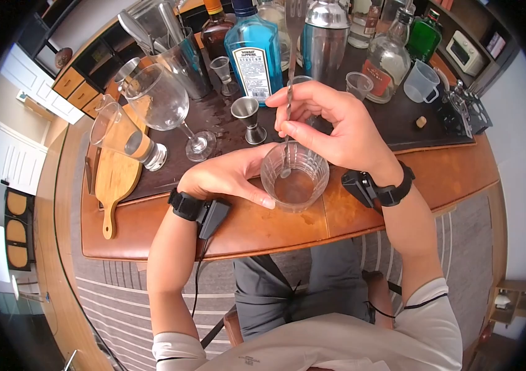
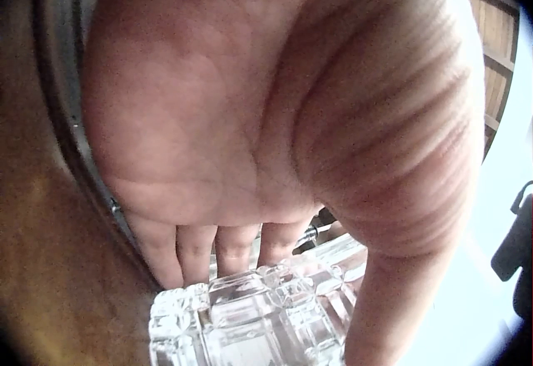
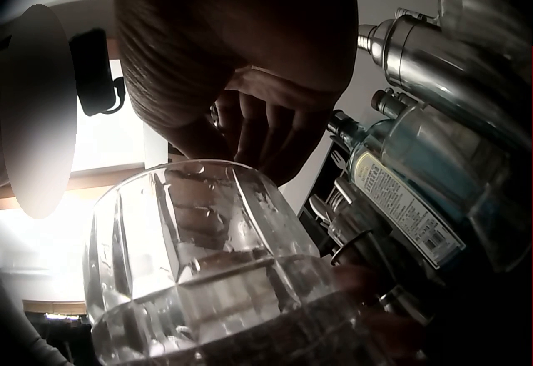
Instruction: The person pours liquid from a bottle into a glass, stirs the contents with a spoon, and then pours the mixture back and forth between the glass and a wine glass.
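Observation:
A cut-glass tumbler with a little clear liquid stands near the front edge of the wooden bar top. My left hand grips its left side, thumb along the near rim; the left wrist view shows my fingers curled against the tumbler. My right hand pinches a long bar spoon above the glass, its bowl dipped inside. In the right wrist view, the tumbler fills the foreground under my curled fingers.
A dark bar mat holds a blue gin bottle, a steel shaker, a jigger, a wine glass, a tilted glass, a green bottle and small cups. A wooden board lies left.

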The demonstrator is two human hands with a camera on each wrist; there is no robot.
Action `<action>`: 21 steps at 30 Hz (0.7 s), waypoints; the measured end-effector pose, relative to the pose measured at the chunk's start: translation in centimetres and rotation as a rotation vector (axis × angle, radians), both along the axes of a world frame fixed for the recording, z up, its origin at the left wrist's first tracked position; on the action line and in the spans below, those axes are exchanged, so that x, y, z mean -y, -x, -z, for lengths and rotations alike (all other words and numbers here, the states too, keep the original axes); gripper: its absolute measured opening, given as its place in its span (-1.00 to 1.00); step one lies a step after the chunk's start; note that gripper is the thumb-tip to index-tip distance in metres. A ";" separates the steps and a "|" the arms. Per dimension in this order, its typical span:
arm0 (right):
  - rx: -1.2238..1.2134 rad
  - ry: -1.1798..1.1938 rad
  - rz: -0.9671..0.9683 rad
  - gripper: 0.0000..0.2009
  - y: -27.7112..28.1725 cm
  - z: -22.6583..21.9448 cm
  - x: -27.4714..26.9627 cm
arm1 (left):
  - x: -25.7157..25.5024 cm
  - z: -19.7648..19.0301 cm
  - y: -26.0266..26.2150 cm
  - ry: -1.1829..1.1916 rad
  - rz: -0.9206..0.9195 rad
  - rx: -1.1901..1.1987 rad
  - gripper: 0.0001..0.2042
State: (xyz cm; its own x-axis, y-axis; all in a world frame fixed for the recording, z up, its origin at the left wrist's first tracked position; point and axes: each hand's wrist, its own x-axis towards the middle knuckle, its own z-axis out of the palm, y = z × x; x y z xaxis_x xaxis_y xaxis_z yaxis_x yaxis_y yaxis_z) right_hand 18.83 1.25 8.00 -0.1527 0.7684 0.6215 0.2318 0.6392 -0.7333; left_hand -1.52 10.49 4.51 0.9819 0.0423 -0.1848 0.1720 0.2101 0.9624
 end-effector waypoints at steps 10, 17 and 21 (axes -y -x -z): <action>0.066 -0.024 0.051 -0.73 -0.1 -0.3 0.2 | 0.0 0.1 0.0 -0.017 -0.007 0.006 -0.06; 0.111 0.070 0.035 -0.67 -0.1 -0.5 0.4 | 0.1 -0.5 0.0 -0.043 0.005 -0.007 -0.09; 0.124 0.049 0.061 -0.68 -0.1 -0.3 0.3 | 0.2 -0.4 0.0 -0.028 -0.013 0.017 -0.10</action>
State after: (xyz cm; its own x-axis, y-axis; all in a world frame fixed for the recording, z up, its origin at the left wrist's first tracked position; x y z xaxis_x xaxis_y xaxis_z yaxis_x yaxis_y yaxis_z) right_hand 18.94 1.00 8.32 -0.1781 0.8073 0.5627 0.3603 0.5856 -0.7261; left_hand -1.50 10.28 4.91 0.9842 0.0596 -0.1668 0.1533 0.1852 0.9707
